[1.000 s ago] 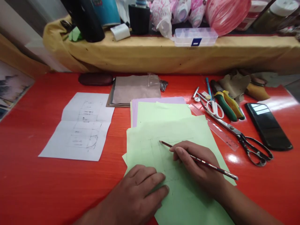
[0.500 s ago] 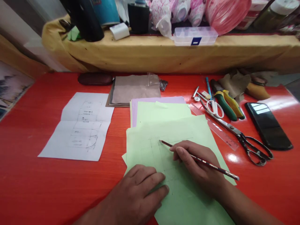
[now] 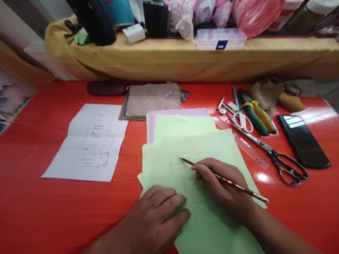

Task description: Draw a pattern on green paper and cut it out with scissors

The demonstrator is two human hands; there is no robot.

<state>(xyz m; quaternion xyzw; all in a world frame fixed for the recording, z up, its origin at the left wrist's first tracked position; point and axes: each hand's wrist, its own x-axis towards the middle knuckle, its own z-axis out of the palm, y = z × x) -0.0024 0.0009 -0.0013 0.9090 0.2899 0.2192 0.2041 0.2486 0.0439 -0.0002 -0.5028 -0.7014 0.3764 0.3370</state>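
Observation:
A dark pencil (image 3: pixel 238 186) is gripped in my right hand (image 3: pixel 225 183), its tip touching or just over faint pencil lines on a light green sheet (image 3: pixel 159 155). My left hand (image 3: pixel 161 215) lies on the sheet's lower left edge, fingers slightly apart and holding nothing. Under the sheet's far edge are more green paper (image 3: pixel 182 125) and a purple sheet (image 3: pixel 151 127). To the left lies a creased white paper (image 3: pixel 79 141) with a hand-drawn, labelled diagram.
On the red table (image 3: pixel 26 190), right of the paper, are large scissors (image 3: pixel 267 148), a clear ruler (image 3: pixel 251 151), pliers (image 3: pixel 258 116), small white scissors (image 3: pixel 243 121) and a phone (image 3: pixel 304 141). Behind are brown sheets (image 3: pixel 153 100), a dark case (image 3: pixel 106 88) and a cloth-covered ledge (image 3: pixel 159 58).
The view has shifted very slightly. The back end of the pencil has moved a little left; its tip and both hands stay nearly where they were.

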